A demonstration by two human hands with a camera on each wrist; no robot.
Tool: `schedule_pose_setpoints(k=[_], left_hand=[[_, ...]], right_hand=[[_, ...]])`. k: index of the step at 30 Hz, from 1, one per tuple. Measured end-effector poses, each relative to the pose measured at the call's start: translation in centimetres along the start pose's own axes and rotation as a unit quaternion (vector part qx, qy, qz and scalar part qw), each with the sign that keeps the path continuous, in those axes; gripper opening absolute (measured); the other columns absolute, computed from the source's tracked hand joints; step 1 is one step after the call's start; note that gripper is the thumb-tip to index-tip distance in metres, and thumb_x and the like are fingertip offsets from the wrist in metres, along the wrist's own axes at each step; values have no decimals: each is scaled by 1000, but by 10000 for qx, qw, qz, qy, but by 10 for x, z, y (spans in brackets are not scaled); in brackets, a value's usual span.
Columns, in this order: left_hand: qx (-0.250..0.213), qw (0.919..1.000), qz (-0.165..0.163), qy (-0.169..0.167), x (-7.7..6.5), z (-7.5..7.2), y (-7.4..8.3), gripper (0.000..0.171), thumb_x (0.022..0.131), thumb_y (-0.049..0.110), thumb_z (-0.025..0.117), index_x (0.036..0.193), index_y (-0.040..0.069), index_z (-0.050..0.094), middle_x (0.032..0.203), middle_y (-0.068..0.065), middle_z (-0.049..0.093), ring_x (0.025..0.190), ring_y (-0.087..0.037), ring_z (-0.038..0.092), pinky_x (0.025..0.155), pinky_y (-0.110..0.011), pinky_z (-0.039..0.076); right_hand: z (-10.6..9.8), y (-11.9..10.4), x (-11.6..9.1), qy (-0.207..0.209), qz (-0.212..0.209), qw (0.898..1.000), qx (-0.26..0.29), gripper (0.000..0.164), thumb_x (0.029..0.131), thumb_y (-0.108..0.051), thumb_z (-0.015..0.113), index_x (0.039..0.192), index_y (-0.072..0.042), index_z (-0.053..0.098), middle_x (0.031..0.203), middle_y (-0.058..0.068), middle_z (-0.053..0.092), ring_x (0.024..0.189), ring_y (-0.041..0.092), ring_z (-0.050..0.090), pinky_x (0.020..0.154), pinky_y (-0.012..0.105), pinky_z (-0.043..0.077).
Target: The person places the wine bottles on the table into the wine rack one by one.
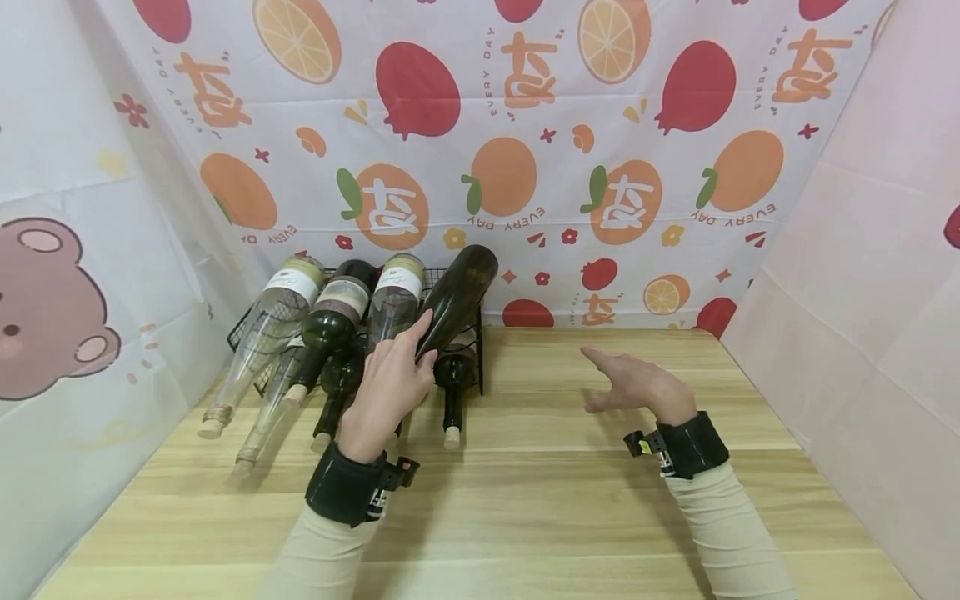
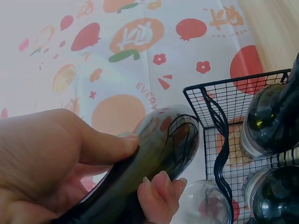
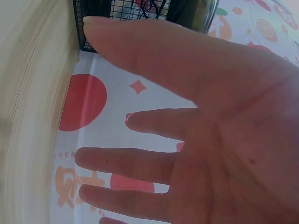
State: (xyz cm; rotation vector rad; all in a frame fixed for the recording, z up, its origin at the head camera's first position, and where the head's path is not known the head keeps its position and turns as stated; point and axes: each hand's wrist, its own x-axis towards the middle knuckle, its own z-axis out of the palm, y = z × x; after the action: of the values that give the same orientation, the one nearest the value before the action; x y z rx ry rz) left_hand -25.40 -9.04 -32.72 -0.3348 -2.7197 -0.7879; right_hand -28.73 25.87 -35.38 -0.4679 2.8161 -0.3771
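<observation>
My left hand (image 1: 390, 385) grips a dark green glass wine bottle (image 1: 461, 296) over the right side of a black wire rack (image 1: 481, 354). In the left wrist view, thumb and fingers wrap the bottle (image 2: 154, 161), which lies tilted with its base pointing away; its neck end is hidden by the hand. Other corked bottles lie in the rack, among them a clear labelled bottle (image 1: 279, 308) at the left and a dark bottle (image 1: 453, 379) in the lower row. My right hand (image 1: 637, 387) hovers over the table at the right with fingers spread, holding nothing.
The rack stands on a wood-grain table (image 1: 555, 500) against a fruit-print cloth (image 1: 540, 125) at the back. White cloth hangs on both sides, with a bear print (image 1: 48, 308) at the left. Several cork-ended necks stick out from the rack's front.
</observation>
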Motion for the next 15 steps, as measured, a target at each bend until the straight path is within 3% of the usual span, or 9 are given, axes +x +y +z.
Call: schedule_pose_setpoints(k=[6,15], left_hand=[[-5,9998,-107,-196,1,-2,2,65,103,13,59,162,9,33,54,-6,50,42,-17,37,46,-30,30],[-504,9951,-378,-759,1,-5,-3,69,104,12,54,165,8,21,48,1,41,37,-14,30,44,-27,29]], right_hand=[[-1,-2,0,-106,-57,9998,166,94,90,-33,80,163,-7,27,161,21,42,148,43,42,116,62,40],[1,-2,0,-142,-100,9997,147,86,91,-34,79,160,-8,35,158,19,49,146,40,46,115,60,41]])
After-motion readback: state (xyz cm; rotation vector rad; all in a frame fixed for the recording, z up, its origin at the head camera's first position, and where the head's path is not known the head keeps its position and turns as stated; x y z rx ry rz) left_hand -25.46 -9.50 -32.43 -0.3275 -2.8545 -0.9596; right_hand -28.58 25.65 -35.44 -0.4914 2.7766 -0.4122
